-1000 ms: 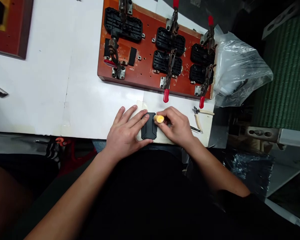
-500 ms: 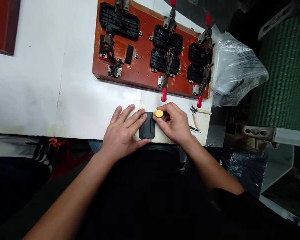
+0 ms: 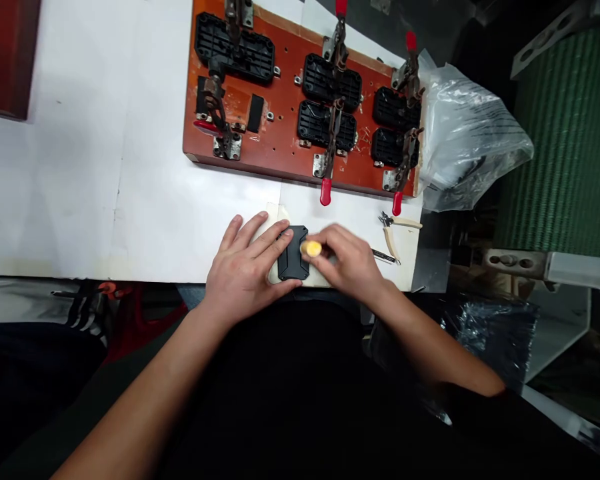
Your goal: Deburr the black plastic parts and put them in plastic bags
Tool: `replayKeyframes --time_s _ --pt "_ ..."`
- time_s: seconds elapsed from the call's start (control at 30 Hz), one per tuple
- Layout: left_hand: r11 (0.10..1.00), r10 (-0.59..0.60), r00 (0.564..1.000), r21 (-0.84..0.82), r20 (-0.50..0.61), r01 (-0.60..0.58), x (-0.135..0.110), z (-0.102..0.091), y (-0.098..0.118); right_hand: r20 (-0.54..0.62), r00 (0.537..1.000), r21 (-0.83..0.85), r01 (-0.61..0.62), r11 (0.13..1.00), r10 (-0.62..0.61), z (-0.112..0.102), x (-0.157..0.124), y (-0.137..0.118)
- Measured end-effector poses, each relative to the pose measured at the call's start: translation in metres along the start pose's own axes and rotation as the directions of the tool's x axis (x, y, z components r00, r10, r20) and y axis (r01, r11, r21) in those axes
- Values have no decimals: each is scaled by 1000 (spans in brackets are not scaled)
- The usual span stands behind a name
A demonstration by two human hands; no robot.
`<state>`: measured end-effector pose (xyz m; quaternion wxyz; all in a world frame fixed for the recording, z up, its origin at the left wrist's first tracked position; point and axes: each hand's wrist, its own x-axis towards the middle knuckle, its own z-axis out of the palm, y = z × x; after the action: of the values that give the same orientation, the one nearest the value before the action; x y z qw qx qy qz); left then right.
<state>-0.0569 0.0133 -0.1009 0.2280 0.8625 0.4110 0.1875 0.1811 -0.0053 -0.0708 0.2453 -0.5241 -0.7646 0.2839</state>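
A small dark rectangular plastic cover (image 3: 294,257) with angular raised lines lies flat near the table's front edge. My left hand (image 3: 243,267) is spread open, its thumb and index finger resting on the cover's left part. In my right hand (image 3: 347,260), closed and a little blurred, is a tool with a round yellow end (image 3: 313,249). That tool is at the cover's right edge; the fingers hide its lower part. Right of this hand lie cutting pliers with cream handles (image 3: 389,237) and a thin black tool (image 3: 383,256).
Beyond my hands stands a red-brown fixture board (image 3: 280,157) with black plastic parts (image 3: 327,125) under red-tipped toggle clamps (image 3: 326,191). A clear plastic bag (image 3: 475,140) lies at its right, near a green ribbed surface (image 3: 565,147). Another red-brown block (image 3: 5,60) sits far left.
My right hand has moved the yellow-ended tool slightly down along the cover's right edge. My left hand stays spread on the cover. The view has shifted slightly.
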Motion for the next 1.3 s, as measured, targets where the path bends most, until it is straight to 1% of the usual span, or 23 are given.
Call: replayKeyframes --time_s 0.07,0.1,0.13,0.27,0.4,0.43,0.57,0.6,0.67,0.73,0.8,0.83,0.87,0.9,0.93,0.97,1.0,1.03,1.07,1.13,1.17,1.23,1.3 --pt "1000 -2 1000 7 3 2 0 0 0 -69 998 -31 4 1000 -6 0 0 3" --pt "1000 -1 1000 9 6 1 1 -1 0 -81 997 -30 6 1000 -8 0 -2 4" --pt "1000 2 1000 11 12 -2 1 -1 0 -73 997 -20 4 1000 -6 0 -4 4" --pt "1000 9 1000 14 26 -9 2 -1 1 30 999 9 -10 1000 9 -1 -10 2" --pt "1000 -3 1000 21 0 3 2 0 1 -28 1000 -66 12 998 -14 -4 -5 3" --pt "1000 -1 1000 21 -1 1 2 0 1 -22 1000 -70 21 997 -23 -5 -5 3" --pt "1000 16 1000 27 14 -16 2 1 2 151 988 -59 49 997 -39 -7 -5 -5" --pt "999 14 1000 33 11 -14 1 1 1 164 986 -73 42 996 -30 -6 -3 -7" --pt "999 6 1000 44 2 -6 1 2 1 121 993 -105 19 994 -6 -1 0 -10" --pt "999 7 1000 46 0 -7 1 3 0 69 998 -82 -5 997 11 1 -5 -12" --pt "999 18 1000 43 11 -18 1 4 -1 124 992 2 -38 999 38 -4 -15 -11" --pt "999 22 1000 43 12 -23 1 4 -1 161 985 35 -72 997 66 -12 -19 -8" --pt "999 25 1000 46 9 -26 1 3 -1 169 979 52 -123 991 113 -23 -21 -3" --pt "998 27 1000 51 3 -27 0 3 -1 131 976 46 -183 982 176 -37 -19 4" --pt "998 28 1000 58 -1 -28 0 2 -1 43 971 19 -238 971 237 -52 -12 11" --pt "997 32 999 65 -3 -31 -1 2 -1 -81 956 -20 -285 958 282 -70 0 20" --pt "997 37 999 74 1 -37 -2 1 -1 -204 930 -68 -326 943 306 -87 16 27" --pt "996 44 999 83 10 -45 -3 2 -2 -281 907 -136 -361 922 314 -104 35 34" --pt "994 54 998 95 14 -55 -3 2 -4 -311 897 -221 -390 894 314 -118 56 39" --pt "989 72 997 129 12 -73 -3 3 -8 -271 906 -382 -412 827 326 -137 97 43" --pt "986 80 997 146 9 -81 -3 3 -9 -231 913 -434 -406 804 336 -140 115 42" --pt "981 88 996 171 5 -87 -3 3 -11 -170 927 -470 -375 799 334 -138 141 39" --pt "981 79 997 177 1 -78 -5 3 -10 -136 938 -459 -344 819 318 -131 154 34"
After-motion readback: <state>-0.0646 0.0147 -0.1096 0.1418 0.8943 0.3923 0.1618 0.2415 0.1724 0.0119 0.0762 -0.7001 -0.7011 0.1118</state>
